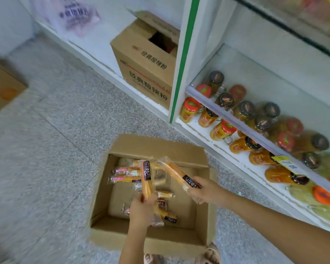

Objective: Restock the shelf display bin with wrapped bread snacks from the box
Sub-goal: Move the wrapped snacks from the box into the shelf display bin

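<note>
Shelf (271, 60) on the right, jars (225, 128) on its lower levels; display bin not in view; box (151, 239) open on the floor near the shelf, loose snacks (126, 174) lying on its bottom. Left hand (141, 208) grips one snack (147, 180) by its lower end, upright over the box; right hand (204, 191) grips a second snack (174, 173) by its labelled end, angled up-left. Looks like the pick step, both hands loaded; end grips are probably weak, so shift to mid-body, squeeze lightly, lift clear of the flaps.
</note>
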